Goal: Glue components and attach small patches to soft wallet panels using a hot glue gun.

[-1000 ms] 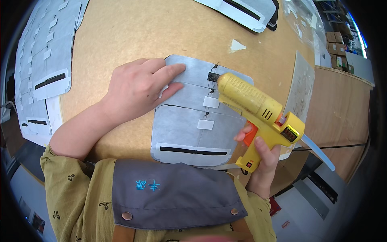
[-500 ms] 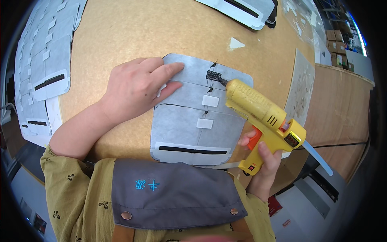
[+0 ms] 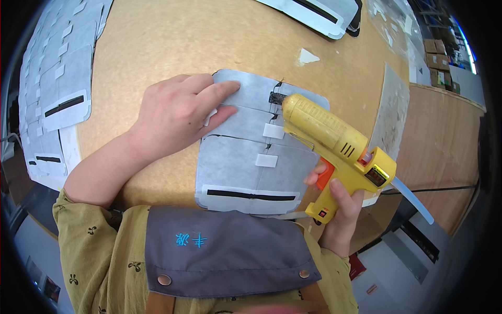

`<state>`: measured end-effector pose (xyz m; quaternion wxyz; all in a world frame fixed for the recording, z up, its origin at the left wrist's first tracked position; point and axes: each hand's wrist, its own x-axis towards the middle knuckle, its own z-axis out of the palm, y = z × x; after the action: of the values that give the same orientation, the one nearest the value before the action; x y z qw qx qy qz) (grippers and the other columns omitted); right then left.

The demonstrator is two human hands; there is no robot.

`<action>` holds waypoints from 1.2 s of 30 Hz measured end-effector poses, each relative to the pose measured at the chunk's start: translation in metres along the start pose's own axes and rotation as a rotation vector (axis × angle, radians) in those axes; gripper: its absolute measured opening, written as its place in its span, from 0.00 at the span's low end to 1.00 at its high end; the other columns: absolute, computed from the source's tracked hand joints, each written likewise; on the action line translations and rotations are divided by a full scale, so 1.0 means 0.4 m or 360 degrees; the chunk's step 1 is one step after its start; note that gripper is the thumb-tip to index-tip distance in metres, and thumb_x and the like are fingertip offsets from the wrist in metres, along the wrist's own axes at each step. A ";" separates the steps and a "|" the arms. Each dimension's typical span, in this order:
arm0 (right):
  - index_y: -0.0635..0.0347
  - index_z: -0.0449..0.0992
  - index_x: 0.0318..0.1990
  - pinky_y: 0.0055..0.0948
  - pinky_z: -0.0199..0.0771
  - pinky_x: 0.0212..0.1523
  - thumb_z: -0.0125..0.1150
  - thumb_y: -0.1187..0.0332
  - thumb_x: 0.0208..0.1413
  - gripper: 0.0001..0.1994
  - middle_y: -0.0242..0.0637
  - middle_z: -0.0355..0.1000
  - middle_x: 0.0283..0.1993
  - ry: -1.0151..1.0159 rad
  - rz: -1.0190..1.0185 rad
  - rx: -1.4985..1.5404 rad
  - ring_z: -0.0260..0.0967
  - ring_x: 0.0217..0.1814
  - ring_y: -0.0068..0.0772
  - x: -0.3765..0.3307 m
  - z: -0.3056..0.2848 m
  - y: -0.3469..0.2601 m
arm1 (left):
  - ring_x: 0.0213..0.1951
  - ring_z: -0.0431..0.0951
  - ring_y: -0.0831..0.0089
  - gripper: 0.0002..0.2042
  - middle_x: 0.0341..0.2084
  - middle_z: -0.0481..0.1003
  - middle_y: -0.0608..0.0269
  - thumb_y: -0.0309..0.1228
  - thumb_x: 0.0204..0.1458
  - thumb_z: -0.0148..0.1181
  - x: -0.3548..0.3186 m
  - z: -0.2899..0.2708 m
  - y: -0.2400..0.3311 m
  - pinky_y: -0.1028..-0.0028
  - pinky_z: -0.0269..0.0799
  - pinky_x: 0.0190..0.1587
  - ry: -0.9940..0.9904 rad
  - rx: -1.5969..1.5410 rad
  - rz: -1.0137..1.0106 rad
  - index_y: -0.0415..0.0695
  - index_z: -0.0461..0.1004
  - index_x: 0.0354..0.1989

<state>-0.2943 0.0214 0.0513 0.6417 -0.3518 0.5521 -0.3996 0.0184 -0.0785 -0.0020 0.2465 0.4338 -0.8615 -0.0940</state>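
Observation:
A grey fabric panel [image 3: 230, 162] lies in front of me, with seams, two small white rectangular patches [image 3: 273, 131] and a black strip [image 3: 251, 195] along its near edge. My left hand [image 3: 180, 110] rests on its upper left, index finger and thumb spread over the fabric. A small white piece [image 3: 210, 117] shows between that thumb and index finger, tucked against the hand. In my right hand [image 3: 342, 201] is a yellow hot glue gun [image 3: 327, 125], a finger at its orange trigger. Its dark nozzle meets a black textured rectangle [image 3: 274, 97] near the panel's far edge.
Stacked grey panels [image 3: 68, 83] with white patches lie at the left. Another panel [image 3: 319, 15] sits at the far edge. A white scrap [image 3: 308, 56] and a stained board [image 3: 389, 110] are on the tabletop. Cardboard boxes [image 3: 436, 60] stand at the far right.
The glue gun has shifted slightly left, its nozzle moving from the right side of the black rectangle further over it. My left hand and the panel have barely moved.

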 end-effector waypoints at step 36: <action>0.74 0.71 0.51 0.35 0.77 0.41 0.62 0.61 0.57 0.23 0.49 0.76 0.36 0.0220 -0.0080 -0.0140 0.77 0.38 0.44 -0.028 -0.014 0.018 | 0.20 0.71 0.74 0.17 0.20 0.69 0.70 0.33 0.46 0.72 0.002 0.006 0.000 0.73 0.66 0.21 0.0005 -0.0005 0.0005 0.50 0.80 0.46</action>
<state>-0.2996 0.0346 0.0489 0.5758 -0.3650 0.6031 -0.4141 0.0169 -0.0794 -0.0038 0.2487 0.4322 -0.8617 -0.0941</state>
